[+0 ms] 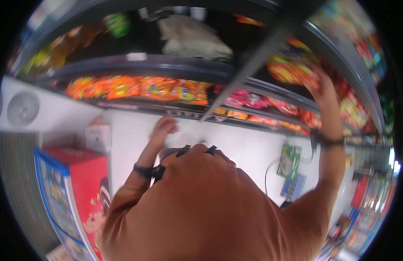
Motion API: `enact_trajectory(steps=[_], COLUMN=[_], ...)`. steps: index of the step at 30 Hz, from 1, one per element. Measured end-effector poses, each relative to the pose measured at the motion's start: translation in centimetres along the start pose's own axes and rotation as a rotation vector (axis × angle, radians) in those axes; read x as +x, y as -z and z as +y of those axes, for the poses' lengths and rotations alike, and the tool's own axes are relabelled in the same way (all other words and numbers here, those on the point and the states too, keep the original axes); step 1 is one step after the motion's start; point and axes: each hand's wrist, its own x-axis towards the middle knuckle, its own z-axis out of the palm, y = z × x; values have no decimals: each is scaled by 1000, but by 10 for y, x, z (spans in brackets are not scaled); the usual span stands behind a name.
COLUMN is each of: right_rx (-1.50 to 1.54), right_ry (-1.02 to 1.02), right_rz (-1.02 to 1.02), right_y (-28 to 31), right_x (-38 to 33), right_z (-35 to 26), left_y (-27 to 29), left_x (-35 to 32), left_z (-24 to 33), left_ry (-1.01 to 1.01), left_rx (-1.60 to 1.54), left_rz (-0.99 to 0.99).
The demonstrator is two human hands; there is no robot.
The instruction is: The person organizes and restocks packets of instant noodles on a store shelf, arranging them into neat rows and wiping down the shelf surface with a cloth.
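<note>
My right hand is raised to the upper shelf on the right, its fingers closed on the edge of an orange and yellow snack packet. Motion blurs the packet, and part of it is behind the fingers. Lower and to the left, my left hand hangs in front of the shelving with its fingers curled in and nothing visible in them. Just beyond that hand runs a row of orange snack packets on a lower shelf. Pink packets continue the row to the right of a dark upright post.
A crumpled grey-beige cloth or bag lies on the upper shelf. At the left stand a red and blue display freezer and a white unit with a round grille. A green box and a thin cable are on the pale floor.
</note>
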Motion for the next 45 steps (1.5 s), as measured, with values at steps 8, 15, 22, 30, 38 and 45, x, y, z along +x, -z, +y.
enact_trajectory(steps=[8,15,22,30,38,45], right_rx=[235,-106,-221,-655,-784,-767], right_ry=[199,31,-133,-63,-21,-23], right_rz=[387,-120,-533,-827,-739,-551], right_y=[-13,-186,-351,-471,-501,-476], right_x=[-151,-135,-97,-94,-102,-113], right_z=[112,211,232,264,263,259], left_y=[-57,-7,187,375,432,434], left_x=[15,-21,-64,-99,23,74], left_z=[51,104,107,159,190,172], left_ry=[-15,41,-32,-356,-354,-239], left_rx=[97,-203,-427,-616,-501,-203], left_rz=[-523,-640,-24,782,734,759])
